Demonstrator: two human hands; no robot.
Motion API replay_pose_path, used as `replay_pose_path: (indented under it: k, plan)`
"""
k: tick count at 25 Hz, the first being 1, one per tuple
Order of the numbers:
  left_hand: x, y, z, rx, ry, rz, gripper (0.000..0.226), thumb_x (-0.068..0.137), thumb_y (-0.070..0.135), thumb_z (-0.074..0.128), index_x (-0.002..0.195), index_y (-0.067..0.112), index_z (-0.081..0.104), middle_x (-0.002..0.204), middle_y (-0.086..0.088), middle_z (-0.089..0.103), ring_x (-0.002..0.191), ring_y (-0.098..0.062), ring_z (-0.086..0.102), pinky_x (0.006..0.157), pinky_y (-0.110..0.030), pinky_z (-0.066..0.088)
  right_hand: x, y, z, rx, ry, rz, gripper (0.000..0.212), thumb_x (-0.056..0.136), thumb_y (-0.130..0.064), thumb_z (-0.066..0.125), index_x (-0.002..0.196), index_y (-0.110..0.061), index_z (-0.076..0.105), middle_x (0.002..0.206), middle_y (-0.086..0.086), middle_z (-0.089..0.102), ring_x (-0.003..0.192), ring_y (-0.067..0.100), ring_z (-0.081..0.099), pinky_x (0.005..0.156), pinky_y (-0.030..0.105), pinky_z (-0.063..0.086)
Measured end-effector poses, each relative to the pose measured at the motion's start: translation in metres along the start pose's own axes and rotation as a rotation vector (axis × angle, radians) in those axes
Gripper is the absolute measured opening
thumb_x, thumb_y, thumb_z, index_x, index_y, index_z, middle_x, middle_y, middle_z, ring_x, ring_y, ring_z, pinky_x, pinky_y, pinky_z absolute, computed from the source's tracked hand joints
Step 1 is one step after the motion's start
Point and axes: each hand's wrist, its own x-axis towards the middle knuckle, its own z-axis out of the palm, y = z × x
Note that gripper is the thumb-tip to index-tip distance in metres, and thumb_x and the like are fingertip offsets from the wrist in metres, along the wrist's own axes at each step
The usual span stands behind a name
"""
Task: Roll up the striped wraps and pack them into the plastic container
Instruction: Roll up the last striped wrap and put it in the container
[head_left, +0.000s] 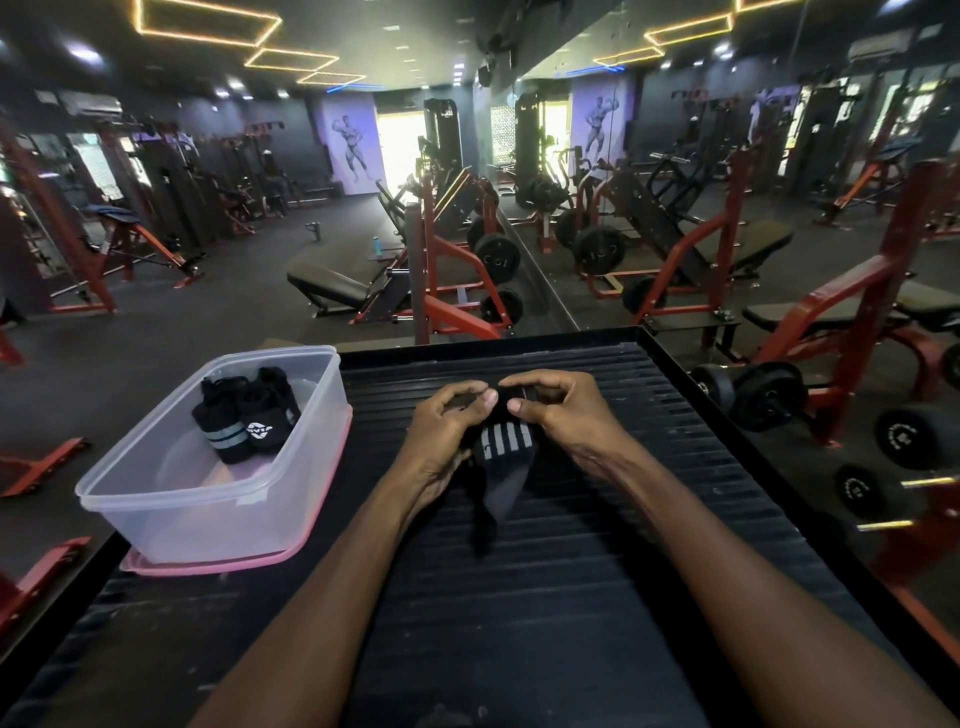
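1. Gripping one black striped wrap (500, 457), the left hand (448, 422) and right hand (558, 410) pinch its far end with curled fingers; its loose tail lies toward the person on the table.
2. Two rolled wraps (248, 415) sit in the far part of the clear container (208, 499), which stands on a pink lid (228, 566) at the table's left edge.
3. Ridged and black, the table (597, 571) has a raised rim.
4. Beyond it spreads a dim gym: red-framed benches (343, 283), plates (497, 257), dumbbells (769, 395), a mirror wall (727, 156) on the right, glowing ceiling strips (208, 26).
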Motion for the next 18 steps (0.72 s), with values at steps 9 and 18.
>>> replay_pose_path:
  k: [9,18]
  plan:
    - [0.0030,0.0012,-0.0023,0.038,0.055,0.029,0.023,0.083,0.006,0.075,0.105,0.011,0.070,0.106,-0.011,0.074,0.102,-0.026,0.070,0.090,-0.042,0.057,-0.0009,0.0002,0.0028,0.061,0.005,0.085,0.027,0.085,0.008,0.070,0.108,-0.006,0.069,0.088,0.012,0.071,0.074,0.020,0.070,0.052,0.028,0.058]
    - [-0.0009,0.0017,-0.0026,0.296,0.144,0.250,0.028,0.080,-0.002,0.076,0.093,0.022,0.070,0.090,0.004,0.074,0.083,-0.006,0.069,0.076,-0.020,0.055,-0.0037,-0.0017,0.0074,0.171,-0.175,0.370,0.036,0.089,0.007,0.066,0.122,-0.001,0.054,0.086,0.018,0.069,0.063,0.025,0.065,0.051,0.029,0.054]
